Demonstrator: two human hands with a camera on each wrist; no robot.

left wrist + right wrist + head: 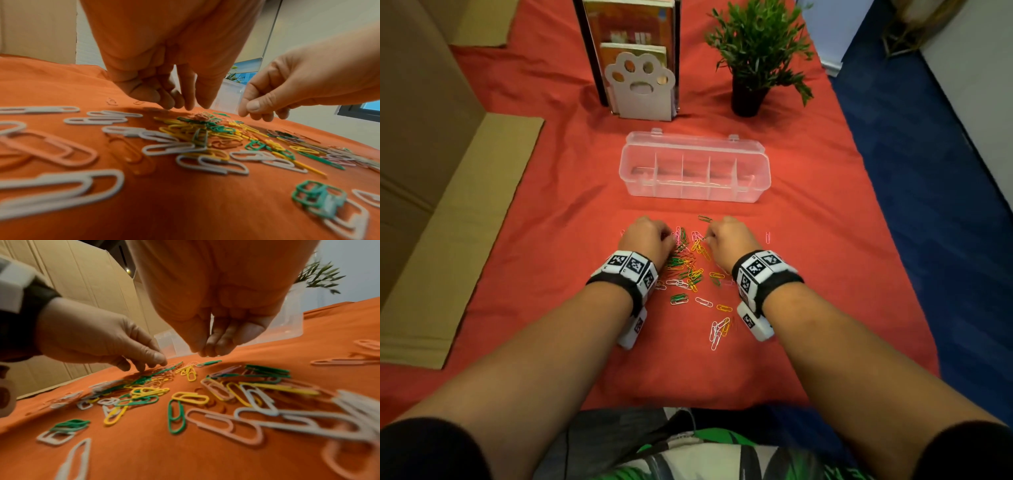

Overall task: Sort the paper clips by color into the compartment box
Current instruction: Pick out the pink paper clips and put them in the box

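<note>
Loose paper clips point(688, 267) in white, pink, yellow, green and orange lie scattered on the red cloth point(808, 240). Behind them stands the clear compartment box point(695, 171), lid open, with nothing showing in its compartments. My left hand point(654, 236) hovers over the left of the pile, its bent fingers point(189, 104) pointing down and touching the clips point(201, 126). My right hand point(726, 234) is at the pile's far right. Its thumb presses against the bunched fingers point(218, 344), with no clip visible between them, just above a green clip point(209, 363).
A paw-shaped bookend point(640, 85) with books and a potted plant point(756, 51) stand behind the box. Flat cardboard point(448, 233) lies along the left side. The cloth's right edge drops to blue floor point(928, 171). A single pink clip point(767, 236) lies apart at the right.
</note>
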